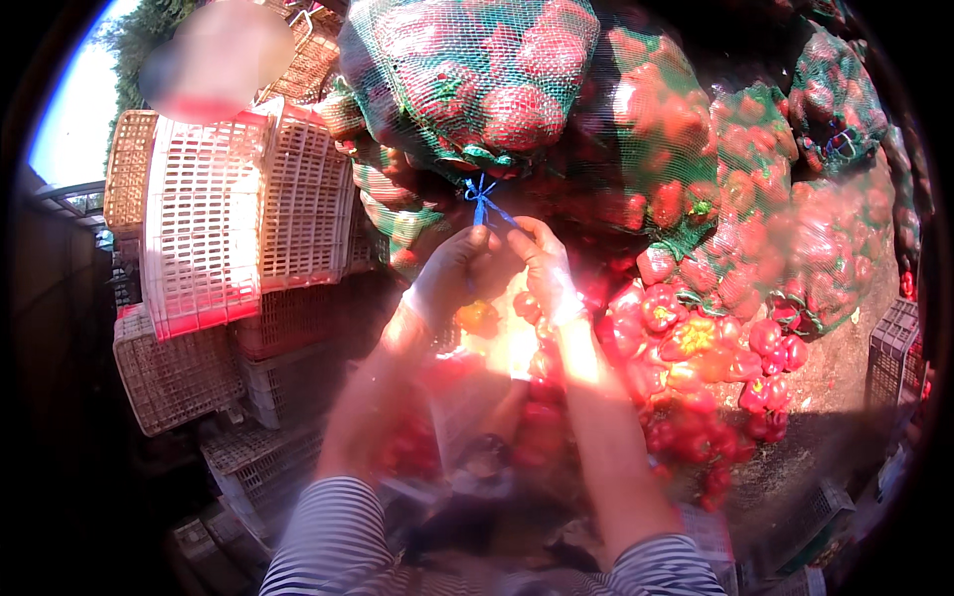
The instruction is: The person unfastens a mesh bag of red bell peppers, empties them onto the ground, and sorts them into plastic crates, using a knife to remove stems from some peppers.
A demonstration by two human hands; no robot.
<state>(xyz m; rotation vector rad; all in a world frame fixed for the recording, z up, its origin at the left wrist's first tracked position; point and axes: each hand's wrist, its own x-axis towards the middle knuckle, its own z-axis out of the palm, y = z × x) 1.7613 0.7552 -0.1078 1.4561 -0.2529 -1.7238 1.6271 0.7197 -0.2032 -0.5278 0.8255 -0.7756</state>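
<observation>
A green mesh sack (467,84) packed with red bell peppers hangs over the top middle of the view, its gathered end toward me. A blue tie string (481,199) is looped and knotted at that end. My left hand (459,263) pinches one end of the string just below the knot, with the fingers closed. To its right, my right hand (542,263) pinches the other end between thumb and fingers. The two hands are close together, and the string runs from both up to the sack.
More mesh sacks of peppers (740,189) are stacked at the right. Loose red peppers (686,348) lie heaped on the ground below them. Plastic crates (204,219) are stacked at the left, and a grey crate (894,348) stands at the far right. Glare blurs the lower middle.
</observation>
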